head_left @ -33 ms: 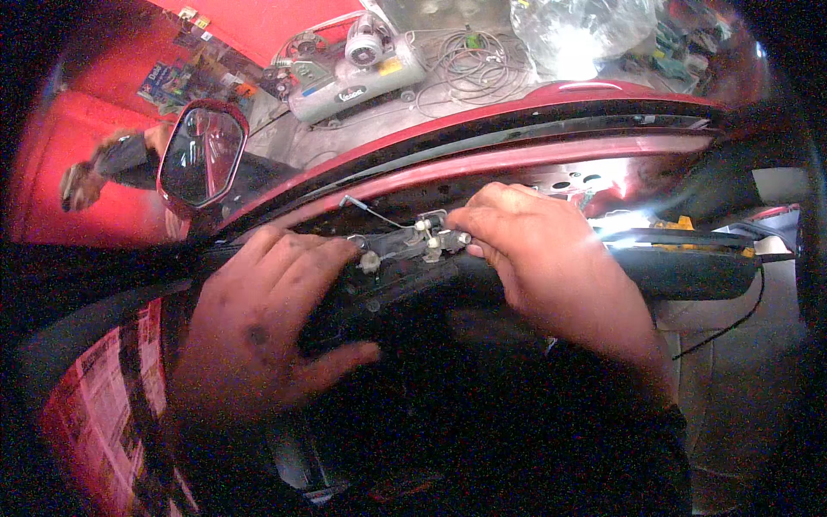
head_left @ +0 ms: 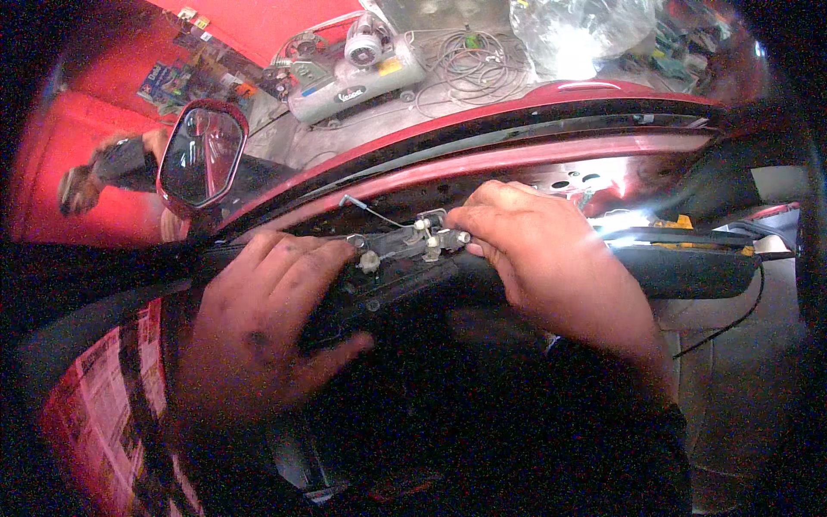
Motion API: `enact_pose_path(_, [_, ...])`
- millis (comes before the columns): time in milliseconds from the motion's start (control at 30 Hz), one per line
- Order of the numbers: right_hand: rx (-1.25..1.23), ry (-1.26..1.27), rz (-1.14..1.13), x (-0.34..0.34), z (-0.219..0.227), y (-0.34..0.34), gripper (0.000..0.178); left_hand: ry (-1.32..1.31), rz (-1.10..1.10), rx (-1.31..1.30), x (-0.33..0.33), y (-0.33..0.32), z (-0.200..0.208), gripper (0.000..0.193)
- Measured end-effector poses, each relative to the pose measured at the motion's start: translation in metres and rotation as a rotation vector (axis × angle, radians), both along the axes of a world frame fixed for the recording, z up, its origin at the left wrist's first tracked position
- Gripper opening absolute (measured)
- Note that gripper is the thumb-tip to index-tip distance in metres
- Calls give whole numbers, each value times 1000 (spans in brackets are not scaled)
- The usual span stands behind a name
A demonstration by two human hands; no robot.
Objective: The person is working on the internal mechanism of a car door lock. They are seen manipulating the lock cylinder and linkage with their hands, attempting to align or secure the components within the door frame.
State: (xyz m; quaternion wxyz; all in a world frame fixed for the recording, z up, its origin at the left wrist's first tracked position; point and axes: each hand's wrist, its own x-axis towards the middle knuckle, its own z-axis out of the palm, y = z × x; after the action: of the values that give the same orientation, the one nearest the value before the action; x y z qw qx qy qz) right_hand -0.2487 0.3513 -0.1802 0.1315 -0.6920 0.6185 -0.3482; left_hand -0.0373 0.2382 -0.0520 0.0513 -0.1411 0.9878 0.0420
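Note:
A dark bracket with white plastic clips [head_left: 433,241] lies along the top of a loosened black door panel, between my hands. A thin cable with a pale grey end [head_left: 355,203] sticks up behind it, beside the red car door [head_left: 413,179]. My right hand [head_left: 538,246] pinches the bracket's right end, its fingertips curled down and partly hidden. My left hand [head_left: 276,314] lies over the panel's left part, fingers stretched toward the bracket's left end and thumb spread apart. Dark smudges mark its back. Below the hands, the panel is too dark to make out.
A side mirror [head_left: 204,155] stands at the left, with another person [head_left: 116,168] beyond it. Behind the door are an air compressor [head_left: 357,82], a coiled hose [head_left: 478,69] and clear plastic sheeting [head_left: 586,34]. A black cable [head_left: 749,314] hangs at the right.
My left hand has shifted very slightly, its thumb a little higher. The person beyond the mirror has moved a little. My right hand keeps its place on the bracket.

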Motion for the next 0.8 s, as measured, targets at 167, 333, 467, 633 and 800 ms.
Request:
enact_pose_path(167, [8, -62, 70, -8, 2, -2, 24, 79, -78, -172, 20, 5, -13, 59])
enact_pose_path(333, [16, -64, 13, -6, -1, -2, 23, 166, -202, -328, 23, -1, -31, 44])
enact_pose_path(467, [21, -106, 22, -5, 5, -2, 24, 193, -248, -473, 28, 5, -38, 30])
enact_pose_path(633, [-4, -139, 67, -14, -1, 1, 24, 282, -296, -532, 36, -3, -64, 26])
enact_pose_path(800, [63, 11, 61, -23, 5, 7, 24, 337, -286, -540, 38, -2, -74, 26])
